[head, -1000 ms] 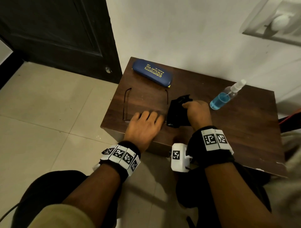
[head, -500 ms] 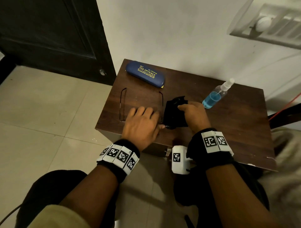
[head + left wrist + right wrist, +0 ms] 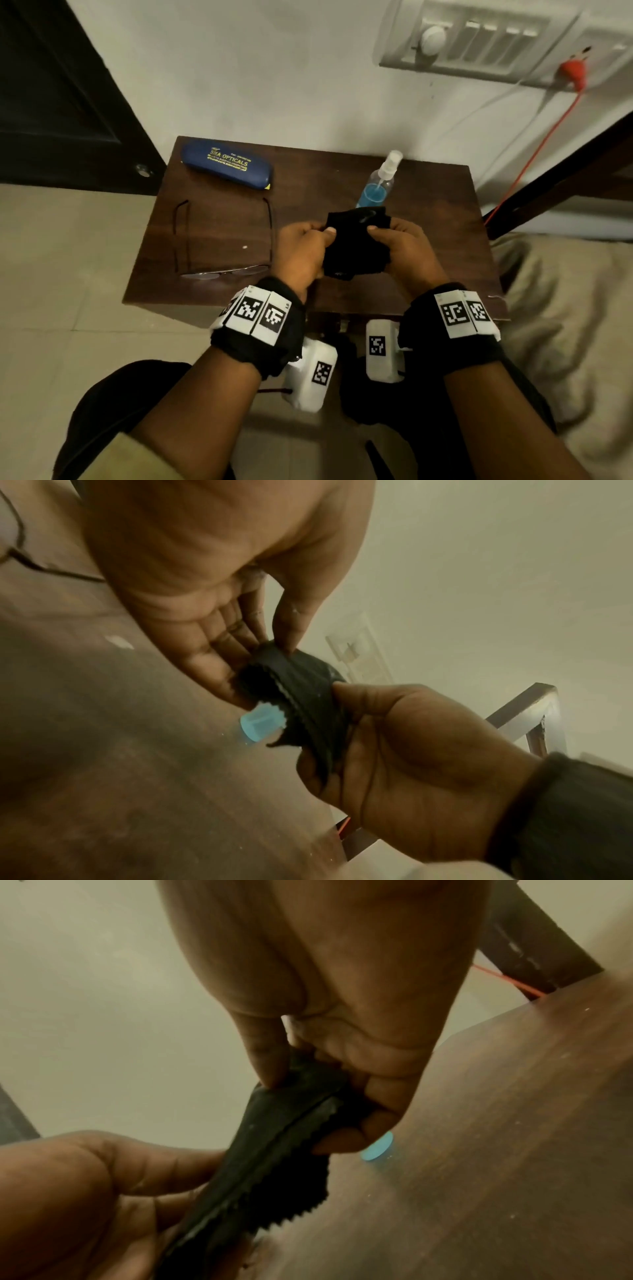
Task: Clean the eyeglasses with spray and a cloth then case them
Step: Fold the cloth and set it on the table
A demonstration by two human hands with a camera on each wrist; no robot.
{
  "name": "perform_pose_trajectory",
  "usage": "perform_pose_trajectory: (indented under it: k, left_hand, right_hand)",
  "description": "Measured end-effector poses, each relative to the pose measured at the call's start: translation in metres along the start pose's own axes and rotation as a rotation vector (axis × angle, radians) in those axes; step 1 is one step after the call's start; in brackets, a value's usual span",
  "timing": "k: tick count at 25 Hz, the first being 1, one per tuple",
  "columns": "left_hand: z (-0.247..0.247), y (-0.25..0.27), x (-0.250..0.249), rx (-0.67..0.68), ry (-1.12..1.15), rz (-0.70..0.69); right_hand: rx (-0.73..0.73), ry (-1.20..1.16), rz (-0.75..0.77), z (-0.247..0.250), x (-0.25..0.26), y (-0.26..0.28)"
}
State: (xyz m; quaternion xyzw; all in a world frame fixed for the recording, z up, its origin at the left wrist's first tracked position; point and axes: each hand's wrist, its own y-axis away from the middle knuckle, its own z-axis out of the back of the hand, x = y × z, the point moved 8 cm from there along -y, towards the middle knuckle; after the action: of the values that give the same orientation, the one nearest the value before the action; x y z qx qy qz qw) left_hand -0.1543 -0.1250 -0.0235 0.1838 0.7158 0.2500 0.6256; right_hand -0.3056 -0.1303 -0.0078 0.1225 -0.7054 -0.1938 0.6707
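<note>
A black cloth [image 3: 354, 245] with a zigzag edge hangs above the brown table [image 3: 428, 246], held between both hands. My left hand [image 3: 301, 248] pinches its left side with thumb and fingers, and my right hand [image 3: 399, 248] grips its right side. The cloth [image 3: 301, 685] shows folded in the left wrist view and stretched in the right wrist view, cloth [image 3: 274, 1139]. The eyeglasses [image 3: 222, 240] lie unfolded on the table's left part, lenses toward me. The spray bottle [image 3: 378, 183] of blue liquid lies behind the cloth. The blue case [image 3: 226, 162] rests shut at the back left.
The table stands against a white wall, with a dark door [image 3: 61, 96] to the left. A switch panel [image 3: 479, 41] with a red plug [image 3: 572, 72] and cable is on the wall. Bedding [image 3: 565, 308] lies to the right. Tiled floor is on the left.
My left hand left the eyeglasses and took hold of the cloth. Both hands lifted the cloth off the table. The head view shifted up and right.
</note>
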Motion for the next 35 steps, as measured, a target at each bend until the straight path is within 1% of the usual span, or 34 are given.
perform_pose_trajectory:
  k: [4, 7, 10, 12, 15, 17, 22, 26, 28, 30, 35]
  left_hand:
    - [-0.027, -0.014, 0.008, -0.017, -0.064, -0.066]
    - [-0.054, -0.017, 0.020, 0.023, -0.085, -0.036]
    - [-0.075, -0.020, 0.025, 0.061, -0.103, -0.025]
    - [-0.085, -0.024, 0.025, 0.051, -0.160, -0.073]
    - [-0.094, -0.034, 0.025, -0.007, -0.326, -0.188]
    - [-0.098, -0.040, 0.026, -0.034, -0.387, -0.225]
    - [-0.099, -0.047, 0.031, -0.035, -0.463, -0.243]
    - [-0.091, -0.047, 0.031, -0.042, -0.494, -0.237]
    - [-0.084, -0.042, 0.026, -0.047, -0.491, -0.262]
    - [-0.075, -0.036, 0.020, -0.054, -0.508, -0.298]
    - [-0.035, -0.007, -0.007, -0.116, -0.581, -0.432]
  right_hand:
    - [-0.134, 0.136, -0.028, 0.054, -0.007, 0.000]
    - [-0.214, 0.296, 0.008, 0.089, -0.004, -0.007]
    - [-0.298, 0.465, 0.020, 0.112, -0.003, -0.020]
    - [-0.344, 0.549, 0.003, 0.125, -0.006, -0.027]
    - [-0.387, 0.664, -0.039, 0.139, -0.012, -0.034]
    - [-0.401, 0.702, -0.064, 0.143, -0.015, -0.037]
    - [-0.423, 0.749, -0.134, 0.143, -0.026, -0.045]
    - [-0.520, 0.811, -0.157, 0.144, -0.022, -0.037]
    - [-0.548, 0.817, -0.116, 0.136, -0.013, -0.030]
    - [-0.532, 0.807, -0.043, 0.120, -0.002, -0.021]
    - [-0.356, 0.736, 0.128, 0.054, 0.018, -0.002]
